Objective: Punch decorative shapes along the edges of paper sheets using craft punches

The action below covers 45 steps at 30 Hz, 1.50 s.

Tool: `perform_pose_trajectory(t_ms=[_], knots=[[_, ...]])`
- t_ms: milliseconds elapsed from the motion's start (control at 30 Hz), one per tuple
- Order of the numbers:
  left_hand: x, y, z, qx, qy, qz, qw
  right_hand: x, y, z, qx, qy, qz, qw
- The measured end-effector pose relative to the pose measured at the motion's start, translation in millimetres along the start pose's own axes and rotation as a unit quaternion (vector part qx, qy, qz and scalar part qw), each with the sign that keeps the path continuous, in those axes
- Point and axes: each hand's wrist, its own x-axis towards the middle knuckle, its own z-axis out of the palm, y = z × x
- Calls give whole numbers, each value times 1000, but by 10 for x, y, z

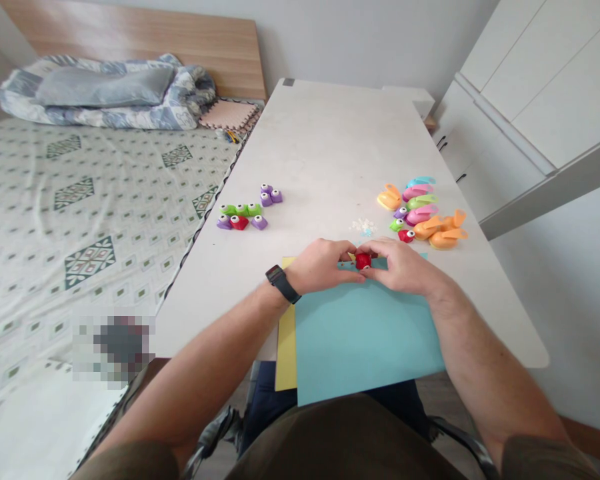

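At the far edge of a light-blue sheet of paper (365, 340), my right hand (405, 265) is closed around a small red craft punch (363, 261). My left hand (325, 267), with a black band on its wrist, grips the same paper edge just left of the punch. Its thumb lies on top of the sheet, close to the punch. A few small punched holes show along the edge between my hands. Under the blue sheet lies a yellow sheet (287, 347), showing at the left. Both sheets overhang the table's near edge.
Small paper cut-outs (364, 227) lie beyond my hands on the white table (330, 147). Orange lever punches (443, 233) and other coloured punches stand at right. Green punches (241, 209) and purple punches (271, 197) stand at left. A bed (105, 200) adjoins the table's left side.
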Motion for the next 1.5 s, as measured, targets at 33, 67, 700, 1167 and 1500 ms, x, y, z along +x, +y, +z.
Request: perform_pose_trajectory(t_ms=[33, 67, 700, 1167, 1500], knots=[[2, -4, 2, 0, -1, -1, 1000, 0, 2, -3, -2, 0, -1, 1000], [3, -10, 5, 0, -2, 0, 1000, -1, 5, -5, -4, 1, -1, 1000], [3, -60, 64, 12, 11, 7, 1000, -23, 9, -12, -1, -15, 9, 1000], [-3, -59, 61, 9, 15, 10, 1000, -29, -28, -17, -14, 4, 1, 1000], [-7, -41, 53, 6, 18, 8, 1000, -11, -67, -7, 4, 3, -1, 1000]])
